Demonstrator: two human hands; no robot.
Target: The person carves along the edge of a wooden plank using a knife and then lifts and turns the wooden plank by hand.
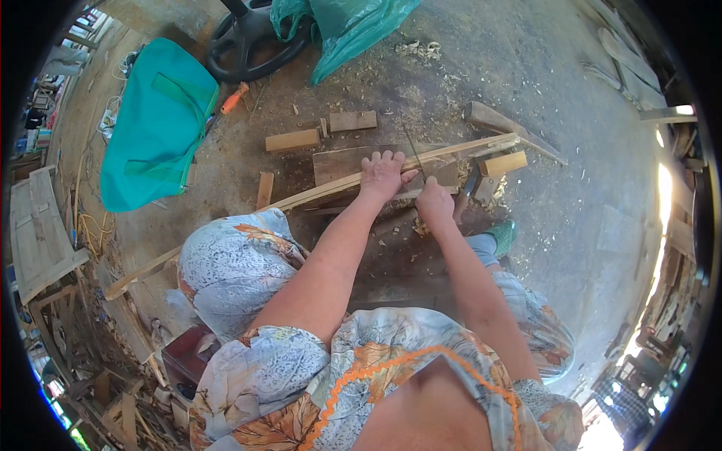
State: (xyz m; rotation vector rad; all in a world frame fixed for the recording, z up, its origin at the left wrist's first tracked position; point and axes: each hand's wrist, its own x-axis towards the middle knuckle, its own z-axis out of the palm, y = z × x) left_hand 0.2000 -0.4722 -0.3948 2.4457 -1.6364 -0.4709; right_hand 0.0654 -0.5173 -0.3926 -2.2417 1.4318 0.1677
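A long thin wooden strip (320,191) runs slantwise from beside my left knee to the far right, over a flat wooden board (331,164) on the floor. My left hand (382,174) grips the strip and presses it down, fingers over its far side. Just to the right, my right hand (436,203) is closed round the near end of a saw (414,148). Its thin dark blade is seen edge-on and lies across the strip, close to my left fingers. The saw's handle is hidden inside my fist.
Short wooden blocks (292,140) lie beyond the board, with another block (504,164) at right. A hatchet-like tool (470,184) rests near my right hand. A green bag (154,128), an orange-handled screwdriver (235,98) and a black steering wheel (256,56) sit at far left. Shavings (421,50) litter the floor.
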